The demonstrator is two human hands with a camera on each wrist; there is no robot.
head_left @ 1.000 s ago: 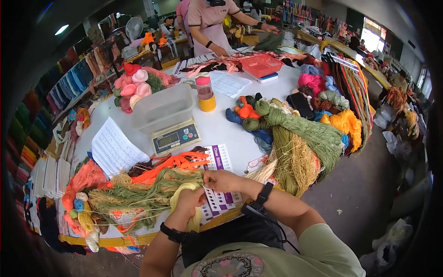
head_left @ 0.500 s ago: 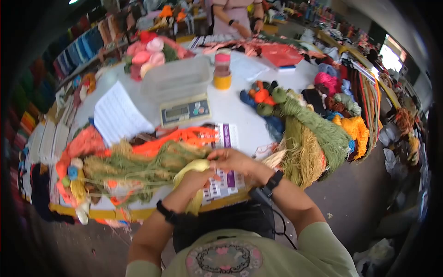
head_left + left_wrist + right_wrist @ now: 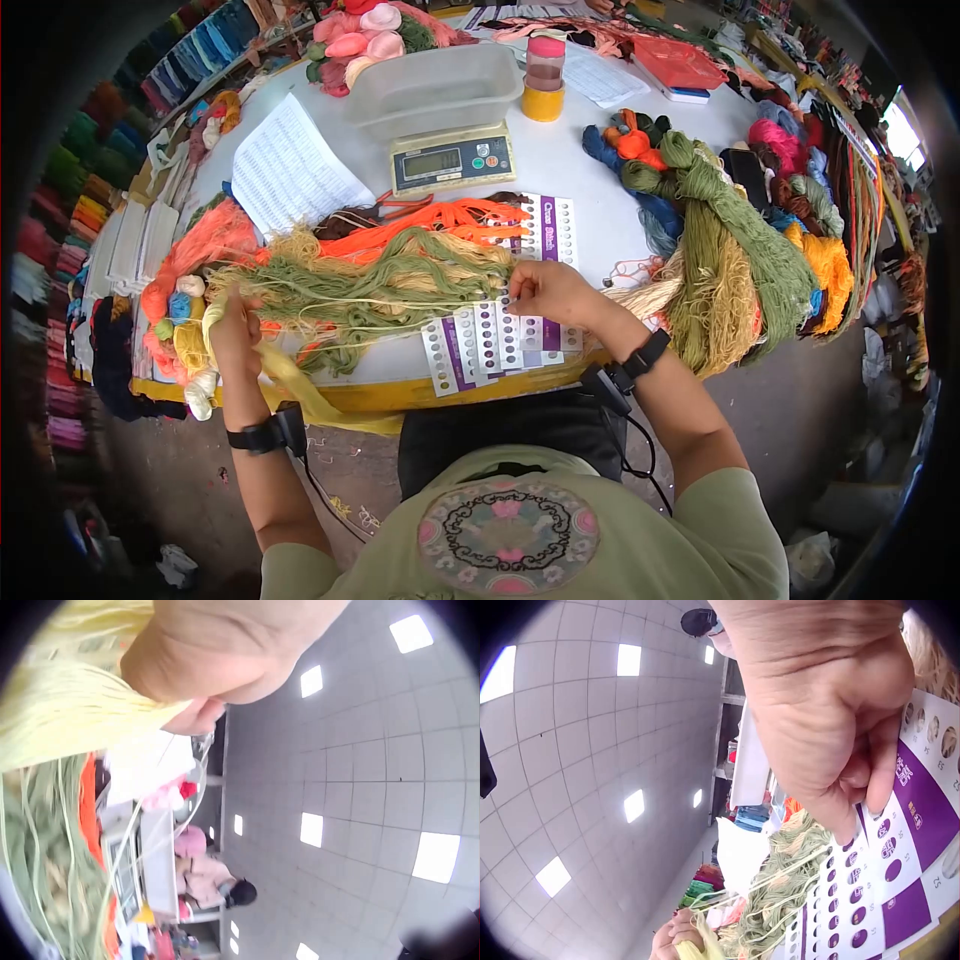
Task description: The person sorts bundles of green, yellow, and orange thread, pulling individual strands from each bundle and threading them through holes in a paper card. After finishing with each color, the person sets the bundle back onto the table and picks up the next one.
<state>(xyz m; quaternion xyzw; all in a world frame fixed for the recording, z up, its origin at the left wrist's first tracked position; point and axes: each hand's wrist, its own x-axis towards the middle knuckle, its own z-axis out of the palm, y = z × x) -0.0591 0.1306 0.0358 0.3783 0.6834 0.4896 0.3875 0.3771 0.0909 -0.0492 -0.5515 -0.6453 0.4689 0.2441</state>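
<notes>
"White desk (image 3: 600,240), strewn with green-and-tan yarn (image 3: 370,280). Where's the pale yellow yarn skein (image 3: 290,383)?"

"Left side of the frame, clamped in the left hand (image 3: 236,335)."

"And the right hand (image 3: 552,292)?"

"Mid-frame, over purple-and-white punched cards (image 3: 470,350), its grip pinching a thin pale strand (image 3: 761,883)."

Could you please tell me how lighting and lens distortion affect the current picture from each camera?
Head view: wide-angle distortion bows the table's yellow edge, the corners are black, and the window at right is blown out; left wrist view: the ceiling light panels glare white, and the pale yellow yarn looks washed out; right wrist view: light panels glare too, and the paper sheet looks bleached.
</notes>
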